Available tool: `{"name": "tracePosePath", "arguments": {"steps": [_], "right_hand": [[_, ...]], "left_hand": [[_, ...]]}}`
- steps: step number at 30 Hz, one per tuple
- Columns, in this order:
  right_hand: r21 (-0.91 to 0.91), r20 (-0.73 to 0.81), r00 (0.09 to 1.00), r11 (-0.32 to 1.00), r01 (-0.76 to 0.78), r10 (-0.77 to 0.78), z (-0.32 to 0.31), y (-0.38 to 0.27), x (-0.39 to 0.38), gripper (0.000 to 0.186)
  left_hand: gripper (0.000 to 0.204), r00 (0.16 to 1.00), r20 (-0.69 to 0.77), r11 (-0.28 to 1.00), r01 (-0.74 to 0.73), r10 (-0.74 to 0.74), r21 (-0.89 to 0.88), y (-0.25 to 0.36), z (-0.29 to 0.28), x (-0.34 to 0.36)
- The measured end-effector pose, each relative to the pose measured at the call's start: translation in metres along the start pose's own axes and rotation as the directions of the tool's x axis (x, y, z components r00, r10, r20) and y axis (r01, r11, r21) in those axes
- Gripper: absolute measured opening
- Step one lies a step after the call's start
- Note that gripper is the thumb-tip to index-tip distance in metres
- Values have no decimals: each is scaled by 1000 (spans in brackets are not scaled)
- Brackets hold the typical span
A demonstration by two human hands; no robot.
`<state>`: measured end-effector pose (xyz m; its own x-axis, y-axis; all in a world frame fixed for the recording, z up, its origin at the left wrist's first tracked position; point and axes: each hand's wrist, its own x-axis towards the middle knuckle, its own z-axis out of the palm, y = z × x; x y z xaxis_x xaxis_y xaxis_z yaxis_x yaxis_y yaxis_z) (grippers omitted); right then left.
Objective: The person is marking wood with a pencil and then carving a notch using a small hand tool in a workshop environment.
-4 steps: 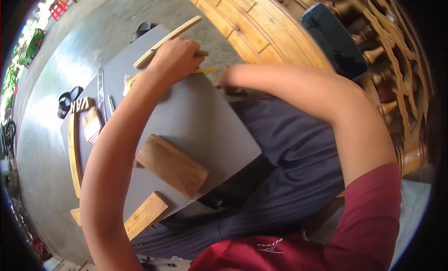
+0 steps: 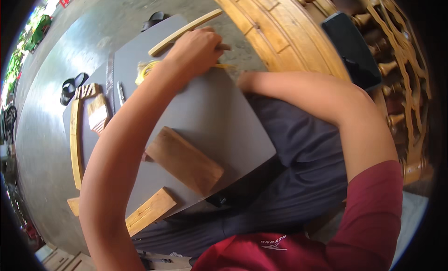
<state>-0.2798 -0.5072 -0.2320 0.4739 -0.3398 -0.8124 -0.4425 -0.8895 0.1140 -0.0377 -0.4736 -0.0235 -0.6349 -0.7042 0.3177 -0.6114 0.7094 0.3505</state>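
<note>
My left hand is closed over the far right part of a grey board. A short brown, stick-like piece pokes out past its fingers. Under the wrist lies a bundle of yellow strands, and a blurred yellow strand stretches out to the right of the hand. My right hand hangs just beyond the board's right edge, with its fingers blurred and hidden behind its own wrist. Whether it holds the strand cannot be made out. A long curved wooden strip lies beyond the left hand.
On the board rest a brown wooden block, a lighter wood piece, a paintbrush, a metal ruler and a slim pen-like tool. Black sandals are on the floor. A dark phone lies on the wooden bench at right.
The whole scene has shifted slightly to the right in the picture. The yellow strand beside my left hand looks more blurred, and both arms keep nearly the same pose.
</note>
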Motion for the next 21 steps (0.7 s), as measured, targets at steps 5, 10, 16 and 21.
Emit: {"name": "tracePosePath", "arguments": {"steps": [5,10,16,21], "right_hand": [[512,-189,943,847,-143,274,-19,-32,-36,29],[413,-206,959,906,-96,195,-40,-12,-19,39],[510,306,939,806,-301,156,-147,17,-54,33],[757,103,983,629,-178,153,-221,23,-174,23]], "left_hand": [[13,997,-74,986,-2,15,166,4,-10,-29],[27,997,-7,938,-67,74,339,14,-14,-48],[37,998,1,903,-61,68,426,31,-38,-77],[37,986,-149,946,114,-71,304,56,-80,-92]]}}
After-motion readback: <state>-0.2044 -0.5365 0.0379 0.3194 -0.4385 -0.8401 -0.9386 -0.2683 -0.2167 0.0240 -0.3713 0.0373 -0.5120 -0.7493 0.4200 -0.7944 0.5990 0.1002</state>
